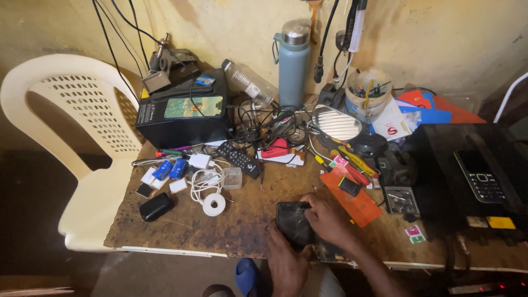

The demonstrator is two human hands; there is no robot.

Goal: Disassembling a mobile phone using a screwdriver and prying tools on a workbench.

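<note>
- Down at the near edge of the table (220, 231), both hands clamp on a dark phone (292, 220) with a cracked glass face.
- Left hand (286, 261) grips its near end from below; right hand (327, 220) curls over its right side, fingers on the glass.
- Judging by its look, the phone is light, stiff and flat, but the cracked glass is fragile and slick; the side edges are the safest hold, not the face.
- An orange mat (355, 201) lies just beside the right hand; a white tape roll (213, 204) sits well apart, leftward.
</note>
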